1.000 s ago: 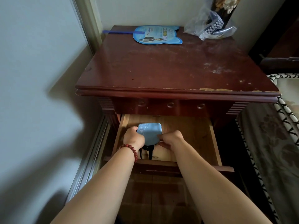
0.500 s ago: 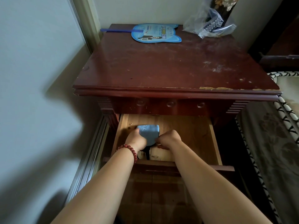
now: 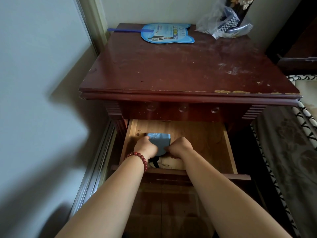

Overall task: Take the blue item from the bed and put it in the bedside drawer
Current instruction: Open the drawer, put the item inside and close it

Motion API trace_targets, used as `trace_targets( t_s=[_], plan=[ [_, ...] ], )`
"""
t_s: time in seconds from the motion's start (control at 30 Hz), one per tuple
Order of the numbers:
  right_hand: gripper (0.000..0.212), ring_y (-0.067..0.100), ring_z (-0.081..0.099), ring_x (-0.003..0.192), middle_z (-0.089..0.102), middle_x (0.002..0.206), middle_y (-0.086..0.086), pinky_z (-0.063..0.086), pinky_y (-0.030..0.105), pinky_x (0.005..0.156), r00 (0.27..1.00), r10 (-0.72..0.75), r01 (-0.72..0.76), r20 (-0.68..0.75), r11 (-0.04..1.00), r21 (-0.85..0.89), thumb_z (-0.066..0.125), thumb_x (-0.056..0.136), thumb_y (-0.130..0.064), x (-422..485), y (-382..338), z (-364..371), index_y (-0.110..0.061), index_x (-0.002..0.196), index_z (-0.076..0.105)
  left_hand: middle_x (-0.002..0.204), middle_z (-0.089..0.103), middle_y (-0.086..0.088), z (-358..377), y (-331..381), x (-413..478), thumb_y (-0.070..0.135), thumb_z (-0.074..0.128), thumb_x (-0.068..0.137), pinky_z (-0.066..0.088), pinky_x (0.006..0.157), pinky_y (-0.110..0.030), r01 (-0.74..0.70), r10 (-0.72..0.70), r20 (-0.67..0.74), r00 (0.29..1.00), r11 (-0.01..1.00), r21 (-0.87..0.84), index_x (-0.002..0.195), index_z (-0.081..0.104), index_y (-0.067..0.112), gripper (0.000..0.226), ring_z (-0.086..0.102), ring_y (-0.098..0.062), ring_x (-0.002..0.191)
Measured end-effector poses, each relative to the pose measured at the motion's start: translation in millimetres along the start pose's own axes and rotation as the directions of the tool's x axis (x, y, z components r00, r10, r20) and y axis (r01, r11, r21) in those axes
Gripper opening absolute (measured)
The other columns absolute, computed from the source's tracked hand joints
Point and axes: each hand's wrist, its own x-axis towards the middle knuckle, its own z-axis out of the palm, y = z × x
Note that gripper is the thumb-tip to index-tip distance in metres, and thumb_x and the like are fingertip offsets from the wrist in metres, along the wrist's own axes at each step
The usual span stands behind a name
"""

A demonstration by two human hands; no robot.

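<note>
Pulled out under the dark bedside table (image 3: 180, 66): wooden drawer (image 3: 205, 143), with blue item (image 3: 160, 142) lying on its floor at left, long axis running front to back, black strap end toward the drawer front. Pinched at both near corners by left hand (image 3: 145, 148) and right hand (image 3: 180, 147), fingers curled tight on it. Lower and flatter than a second ago, deeper in the drawer.

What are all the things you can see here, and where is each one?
blue item: one, light blue, low in the open drawer, black strap trailing toward the front
drawer: one, pale wood, pulled open
bedside table: one, dark red-brown, worn top
fan: one, blue, back of tabletop
plastic bag: one, clear, back right corner of tabletop
bed: one, brown patterned cover, right
bracelet: one, red beads, left wrist
left hand: on the blue item
right hand: on the blue item
</note>
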Motion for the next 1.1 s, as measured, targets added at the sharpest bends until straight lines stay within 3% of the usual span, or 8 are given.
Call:
trace_targets(
  t_s=[0.1,0.2,0.33,0.43,0.63,0.83,1.0,1.1],
  plan=[
    [0.020,0.009,0.051,0.052,0.060,0.072,0.002,0.033,0.017,0.035,0.997,-0.045,0.047,-0.057,0.998,0.041,0.071,0.081,-0.024,2,-1,0,-0.008,0.084,0.060,0.133,0.053,-0.008,-1,-1,-2,0.003,0.049,0.086,0.052,0.078,-0.029,-0.031,0.028,-0.049,0.998,0.998,-0.059,0.141,0.040,0.021,0.059,0.057,-0.024,0.109],
    [0.020,0.004,0.046,0.055,0.057,0.075,-0.003,0.033,0.018,0.039,0.985,-0.107,0.119,-0.134,0.989,0.086,0.072,0.079,-0.024,1,-1,-1,-0.016,0.076,0.053,0.119,0.059,-0.006,-4,-1,-4,0.008,0.053,0.083,0.046,0.056,-0.022,-0.083,0.066,-0.116,0.991,0.986,-0.146,0.134,0.047,0.022,0.054,0.062,-0.020,0.091],
    [0.051,0.008,0.052,0.071,0.058,0.118,0.008,0.036,0.019,0.048,0.975,-0.125,0.158,-0.184,0.971,0.178,0.070,0.079,-0.025,-10,-5,-5,-0.011,0.124,0.051,0.120,0.059,-0.005,-8,4,-12,0.015,0.056,0.084,0.040,0.048,-0.018,-0.165,0.136,-0.178,0.975,0.974,-0.154,0.133,0.046,0.024,0.050,0.061,-0.016,0.079],
    [0.055,0.020,0.057,0.094,0.054,0.129,0.010,0.043,0.024,0.065,0.961,-0.177,0.214,-0.212,0.962,0.167,0.069,0.079,-0.026,-19,-11,-7,-0.012,0.128,0.049,0.125,0.059,-0.006,-11,11,-19,0.012,0.054,0.082,0.045,0.060,-0.023,-0.230,0.209,-0.191,0.959,0.969,-0.094,0.129,0.049,0.026,0.049,0.063,-0.025,0.095],
    [0.044,0.011,0.052,0.081,0.061,0.105,0.000,0.033,0.015,0.050,0.934,-0.279,0.318,-0.223,0.933,0.166,0.069,0.083,-0.027,-43,-14,-15,-0.011,0.121,0.055,0.127,0.055,0.003,-18,13,-32,0.014,0.059,0.083,0.032,0.054,-0.011,-0.306,0.276,-0.179,0.944,0.937,-0.169,0.126,0.053,0.028,0.046,0.044,0.007,0.070],
    [0.035,0.002,0.052,0.072,0.060,0.089,-0.008,0.035,0.014,0.053,0.925,-0.308,0.351,-0.223,0.918,0.186,0.071,0.082,-0.029,-64,-6,-29,-0.017,0.112,0.059,0.118,0.059,0.010,-26,9,-44,0.008,0.061,0.082,0.041,0.085,-0.025,-0.412,0.374,-0.178,0.910,0.860,-0.300,0.109,0.056,0.038,0.040,0.053,-0.010,0.111],
    [0.021,0.014,0.065,0.081,0.067,0.089,-0.005,0.042,0.018,0.056,0.896,-0.366,0.419,-0.253,0.884,0.205,0.072,0.080,-0.027,-76,1,-38,-0.023,0.096,0.059,0.108,0.060,0.015,-29,11,-52,0.007,0.062,0.081,0.047,0.095,-0.035,-0.457,0.421,-0.180,0.889,0.838,-0.299,0.102,0.060,0.040,0.038,0.057,-0.011,0.110],
    [0.016,0.015,0.067,0.083,0.067,0.088,-0.006,0.049,0.021,0.063,0.875,-0.401,0.459,-0.271,0.865,0.204,0.071,0.082,-0.023,-84,6,-41,-0.030,0.088,0.058,0.103,0.060,0.020,-28,11,-57,0.007,0.062,0.081,0.047,0.090,-0.030,-0.495,0.476,-0.137,0.869,0.829,-0.258,0.094,0.059,0.044,0.039,0.057,-0.010,0.106]
  ],
)
